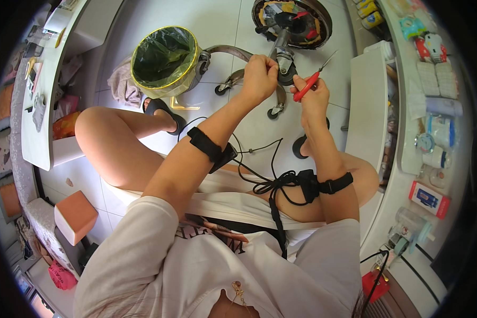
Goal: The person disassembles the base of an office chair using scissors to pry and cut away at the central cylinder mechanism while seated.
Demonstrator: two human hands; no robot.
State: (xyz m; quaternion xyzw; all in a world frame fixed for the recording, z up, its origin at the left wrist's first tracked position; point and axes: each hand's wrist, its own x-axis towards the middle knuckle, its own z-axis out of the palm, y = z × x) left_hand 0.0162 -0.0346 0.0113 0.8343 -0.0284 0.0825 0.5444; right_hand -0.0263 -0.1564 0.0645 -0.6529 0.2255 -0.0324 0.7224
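Note:
A wheeled stool lies tipped over in front of me, with its round seat (319,40) at the far side and its curved metal legs (233,50) spread toward me. At the black caster wheel (286,77) in its middle, my left hand (261,79) is closed, fingertips pinched together. Whatever those fingers hold is too small or hidden to make out. My right hand (315,103) grips red-handled scissors (308,86), their thin metal tip pointing up and away. Its thumb and fingertips are close beside the same caster, right of my left hand.
A lined trash bin (193,74) stands left of the stool, with a crumpled cloth (123,85) beside it. White cabinets (367,100) flank me on the right, and a white desk (40,127) on the left. Black cables (273,183) hang between my strapped forearms.

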